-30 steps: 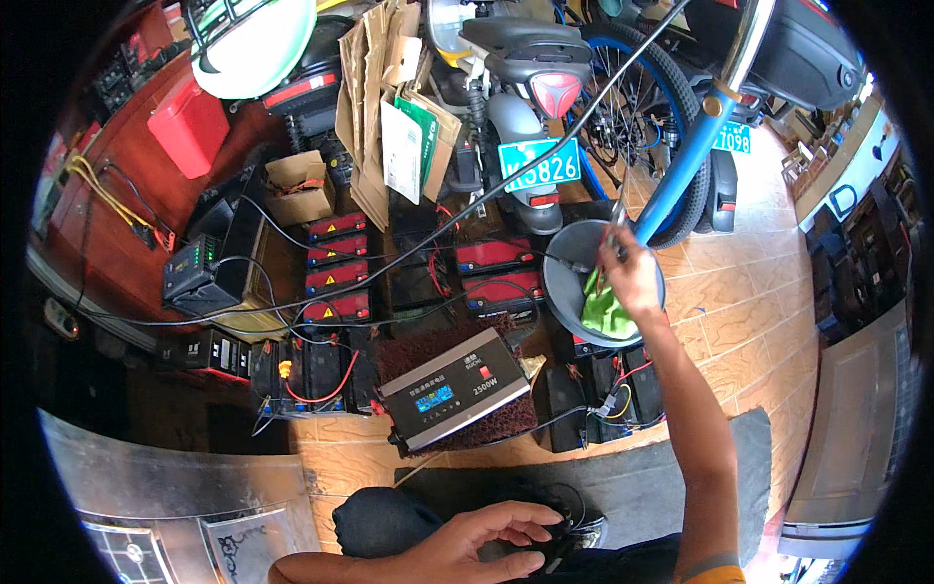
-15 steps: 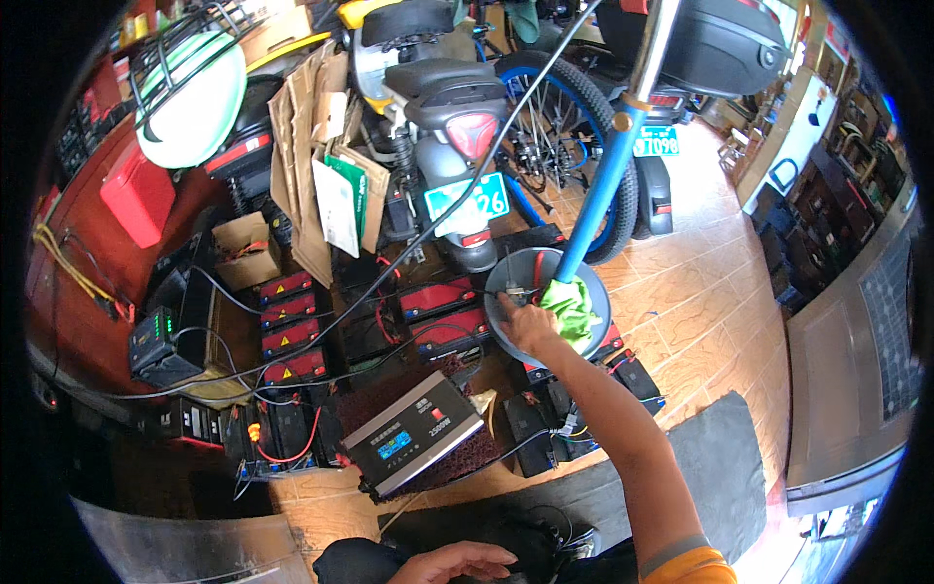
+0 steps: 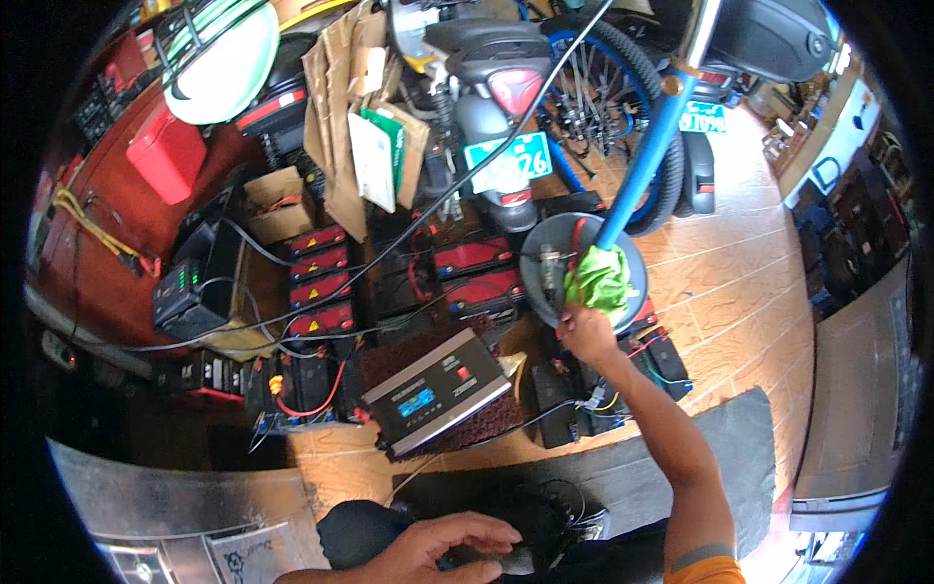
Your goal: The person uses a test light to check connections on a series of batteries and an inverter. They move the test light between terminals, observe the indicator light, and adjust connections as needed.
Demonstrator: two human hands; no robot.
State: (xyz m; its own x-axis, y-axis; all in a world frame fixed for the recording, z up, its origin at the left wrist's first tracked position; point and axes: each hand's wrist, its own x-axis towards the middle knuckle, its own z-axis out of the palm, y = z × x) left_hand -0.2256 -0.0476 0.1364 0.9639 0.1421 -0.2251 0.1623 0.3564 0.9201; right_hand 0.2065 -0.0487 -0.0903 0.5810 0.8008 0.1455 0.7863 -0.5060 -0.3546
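wood-toned floor tiles (image 3: pixel 725 273) show right of the grey bowl (image 3: pixel 537 241), which presumably keeps the green cloth (image 3: pixel 605 282) and slim tool (image 3: pixel 550 273) inside it handy for the right hand (image 3: pixel 591 338), curled at its near rim, grip unclear, while the left hand (image 3: pixel 438 543) hangs loosely open, well apart on its near side.

- bucket (image 3: pixel 531 249) to R of inverter (image 3: pixel 438 389), inverter on rug (image 3: pixel 491 420)
- cloth (image 3: pixel 601 280) in bucket, my R fingers (image 3: pixel 573 320) @ near rim
- batts (image 3: pixel 475 259) behind inverter, L of bucket
- scooter (image 3: pixel 489 49) behind batts
- my L hand (image 3: pixel 428 547) in front of inverter
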